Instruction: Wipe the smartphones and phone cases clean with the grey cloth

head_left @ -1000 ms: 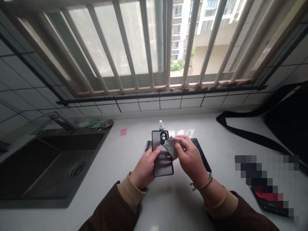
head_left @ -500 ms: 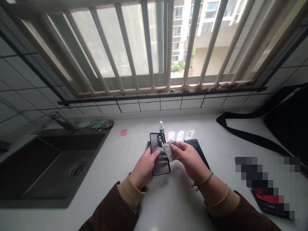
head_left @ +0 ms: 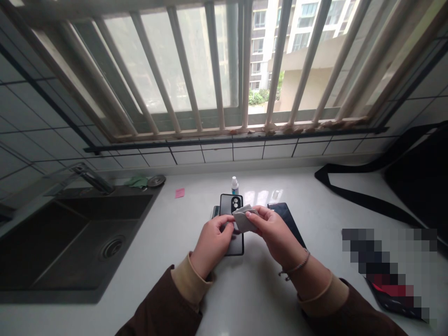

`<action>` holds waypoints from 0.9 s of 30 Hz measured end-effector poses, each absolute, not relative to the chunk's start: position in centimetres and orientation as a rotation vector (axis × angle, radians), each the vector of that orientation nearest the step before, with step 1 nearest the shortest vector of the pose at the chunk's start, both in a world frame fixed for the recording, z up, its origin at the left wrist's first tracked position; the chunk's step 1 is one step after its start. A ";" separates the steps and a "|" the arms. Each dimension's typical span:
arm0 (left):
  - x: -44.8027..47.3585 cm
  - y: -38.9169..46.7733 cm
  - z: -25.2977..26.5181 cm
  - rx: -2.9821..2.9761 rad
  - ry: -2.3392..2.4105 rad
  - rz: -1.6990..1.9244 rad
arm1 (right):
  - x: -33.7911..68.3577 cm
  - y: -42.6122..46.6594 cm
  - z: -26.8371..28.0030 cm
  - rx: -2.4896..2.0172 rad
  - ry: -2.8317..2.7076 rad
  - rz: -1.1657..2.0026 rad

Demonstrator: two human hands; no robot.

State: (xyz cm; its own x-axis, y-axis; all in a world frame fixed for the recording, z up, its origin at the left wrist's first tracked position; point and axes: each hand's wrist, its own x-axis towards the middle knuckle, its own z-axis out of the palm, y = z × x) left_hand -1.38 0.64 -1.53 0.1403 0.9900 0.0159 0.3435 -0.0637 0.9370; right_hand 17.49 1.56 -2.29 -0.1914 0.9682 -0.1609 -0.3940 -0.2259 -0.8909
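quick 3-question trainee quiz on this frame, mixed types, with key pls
1. True or false: the left hand holds the phone case.
2. What does the right hand pinch? A) grey cloth B) pink note C) spray bottle
3. Fill in: the small spray bottle stands on the counter just beyond the ____.

Key:
1. True.
2. A, the grey cloth, pressed against the case.
3. Phone case.

A spray bottle stands behind the phone case, sink at left.
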 end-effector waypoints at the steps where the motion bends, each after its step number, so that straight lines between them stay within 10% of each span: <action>1: -1.4 0.6 -1.4 1.619 1.337 0.939 | 17.5 1.5 -2.2 -0.939 -0.902 1.640; 27: -1.4 0.5 -1.3 1.761 1.362 0.830 | 17.5 1.6 -2.5 -1.038 -1.040 1.555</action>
